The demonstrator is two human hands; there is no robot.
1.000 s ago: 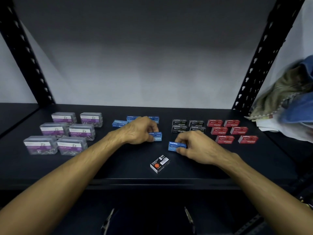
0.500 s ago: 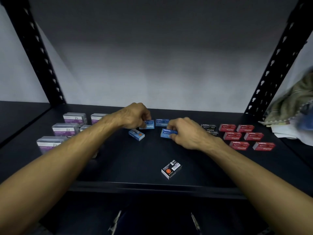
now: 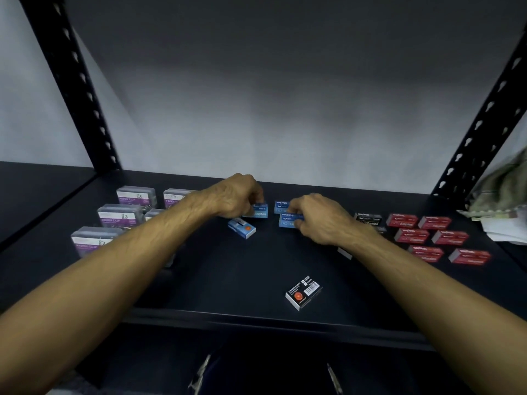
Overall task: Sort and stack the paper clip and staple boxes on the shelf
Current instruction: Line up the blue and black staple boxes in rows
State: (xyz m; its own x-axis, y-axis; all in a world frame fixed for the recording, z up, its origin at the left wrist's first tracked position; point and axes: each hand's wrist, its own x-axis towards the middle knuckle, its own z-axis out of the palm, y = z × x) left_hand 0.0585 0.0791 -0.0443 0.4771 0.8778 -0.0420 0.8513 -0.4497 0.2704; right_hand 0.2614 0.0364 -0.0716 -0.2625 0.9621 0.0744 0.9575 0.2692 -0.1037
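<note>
Both hands work at the blue staple boxes in the middle of the dark shelf [image 3: 228, 280]. My left hand [image 3: 233, 196] grips a blue staple box [image 3: 258, 212] that sits on another blue one. My right hand [image 3: 316, 218] pinches a second blue staple box [image 3: 288, 220] just in front of a further blue box [image 3: 281, 206]. One blue box [image 3: 241, 228] lies loose and askew between my hands. A black staple box [image 3: 303, 293] lies alone near the front edge.
Several clear paper clip boxes [image 3: 119, 216] with purple labels stand at the left. Black staple boxes [image 3: 368, 219] and several red staple boxes [image 3: 427, 238] sit at the right. Cloth and papers [image 3: 502, 201] lie at the far right. Black shelf posts [image 3: 77, 89] flank the bay.
Both hands have carried their blue boxes away from me toward the back row. A loose blue box now shows between them. The camera has shifted too.
</note>
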